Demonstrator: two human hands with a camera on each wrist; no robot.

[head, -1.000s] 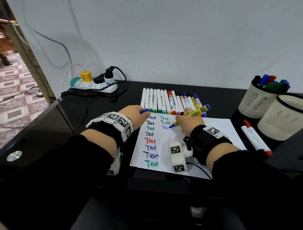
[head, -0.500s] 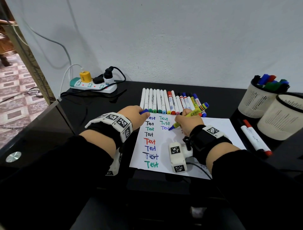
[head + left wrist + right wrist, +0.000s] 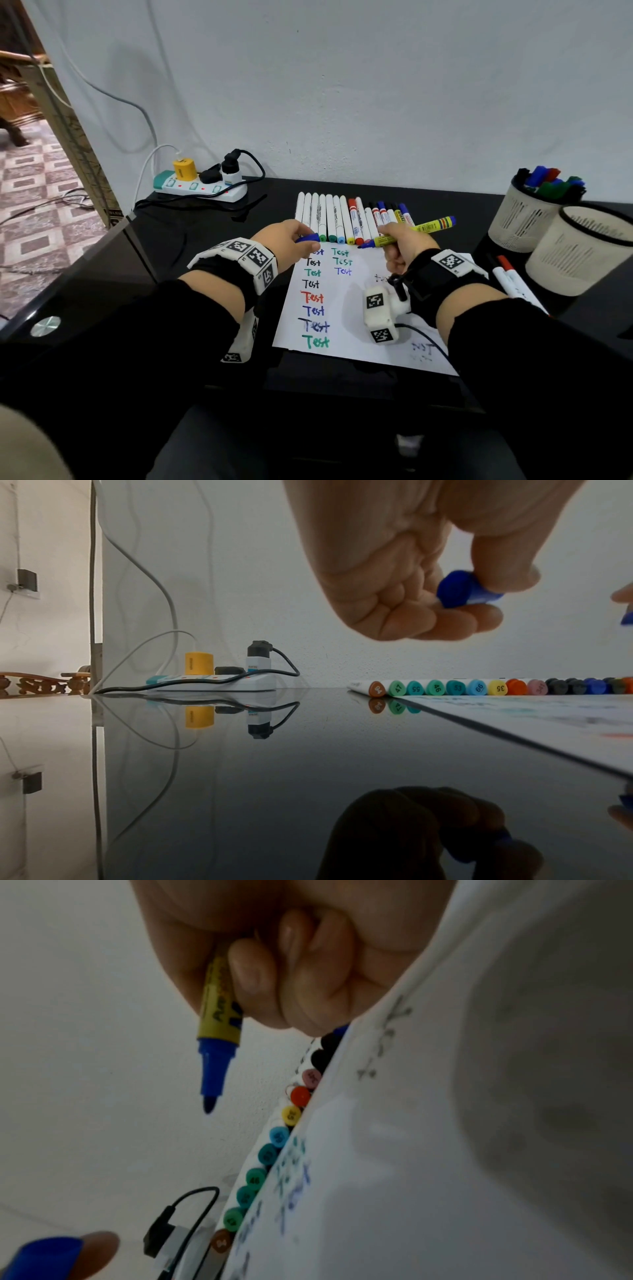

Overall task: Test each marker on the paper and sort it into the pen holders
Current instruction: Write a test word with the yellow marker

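Note:
My right hand [image 3: 399,240] grips an uncapped yellow marker with a blue tip [image 3: 416,229] [image 3: 219,1010], lifted off the white paper [image 3: 356,318] with the tip pointing left. My left hand [image 3: 294,240] pinches the marker's blue cap [image 3: 308,237] [image 3: 462,588] between thumb and fingers, just left of the tip. The paper carries two columns of the word "Test" in several colours. A row of capped markers [image 3: 342,219] lies along the paper's far edge. Two white mesh pen holders stand at the right: the far one [image 3: 524,212] holds several markers, the near one [image 3: 579,253] shows none.
A power strip [image 3: 202,186] with plugs and cables sits at the back left of the black glossy table [image 3: 205,240]. Two white markers [image 3: 513,281] lie beside the near holder. A wall runs close behind the table. The table's left edge drops to a tiled floor.
My right hand has lifted the marker's tip off the paper and swung it up and left toward the cap. A third blue "Test" now stands complete in the second column.

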